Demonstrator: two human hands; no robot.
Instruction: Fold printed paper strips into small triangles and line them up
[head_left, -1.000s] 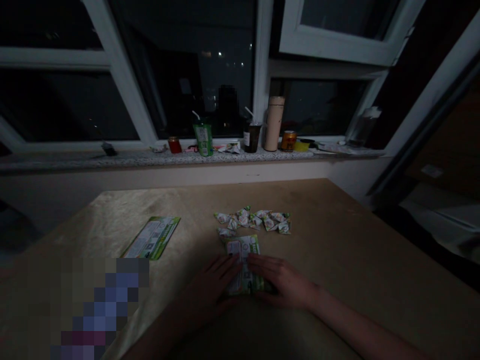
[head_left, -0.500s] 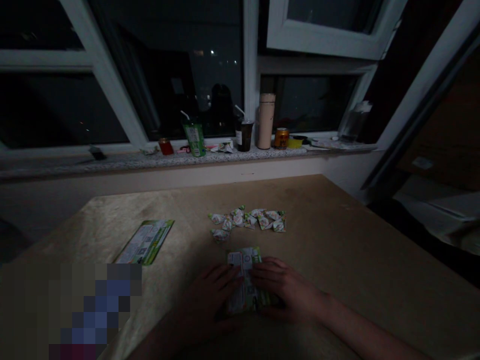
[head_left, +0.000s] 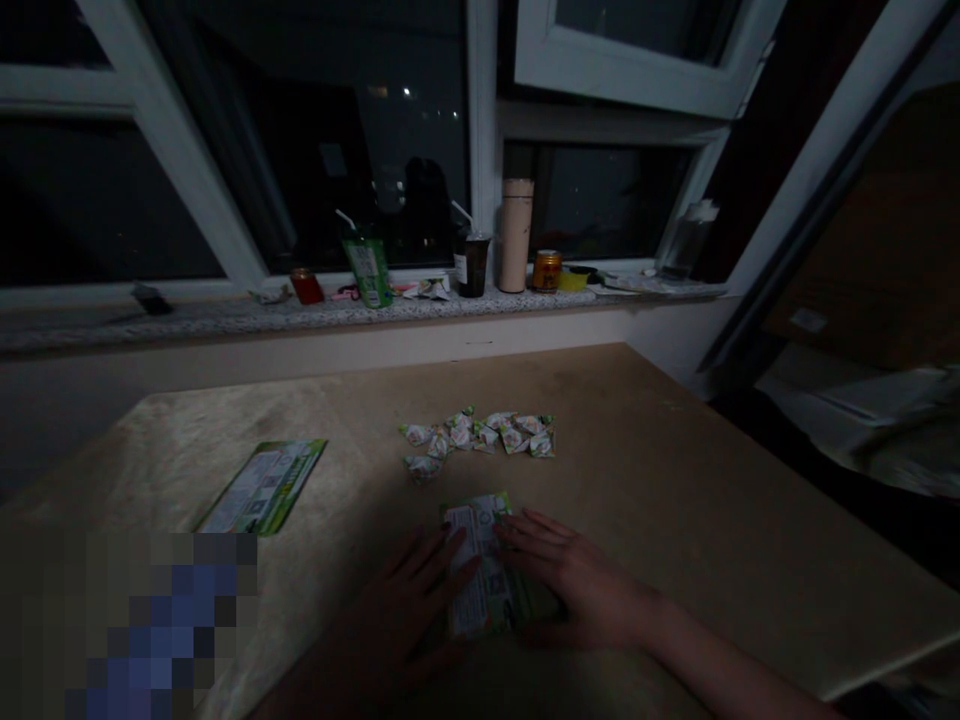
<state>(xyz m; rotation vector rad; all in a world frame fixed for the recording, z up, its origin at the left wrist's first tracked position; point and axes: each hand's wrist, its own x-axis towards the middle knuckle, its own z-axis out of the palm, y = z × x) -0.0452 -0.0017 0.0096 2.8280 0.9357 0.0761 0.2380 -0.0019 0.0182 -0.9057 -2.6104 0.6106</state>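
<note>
A green and white printed packet (head_left: pixel 480 565) lies flat on the table in front of me. My left hand (head_left: pixel 409 590) rests on its left edge, fingers stretched out and slightly spread. From the other side, my right hand (head_left: pixel 566 570) lies on the packet's right part with its fingers extended flat. Beyond the packet sits a loose group of several small wrapped pieces (head_left: pixel 514 434) in white and green twisted wrappers. A second packet of the same look (head_left: pixel 266 485) lies to the left, away from both hands.
The brown tabletop (head_left: pixel 637 470) reaches to the wall. On the windowsill stand a red jar (head_left: pixel 306 286), a green cup with a straw (head_left: pixel 367 270), a dark drink cup (head_left: pixel 472 268), a pink bottle (head_left: pixel 516 235) and a gold can (head_left: pixel 547 271). A blurred-out patch covers the lower left.
The whole scene has shifted slightly left in view. My left hand has slid a little outward, showing more of the packet's left side. Both hands remain on the packet.
</note>
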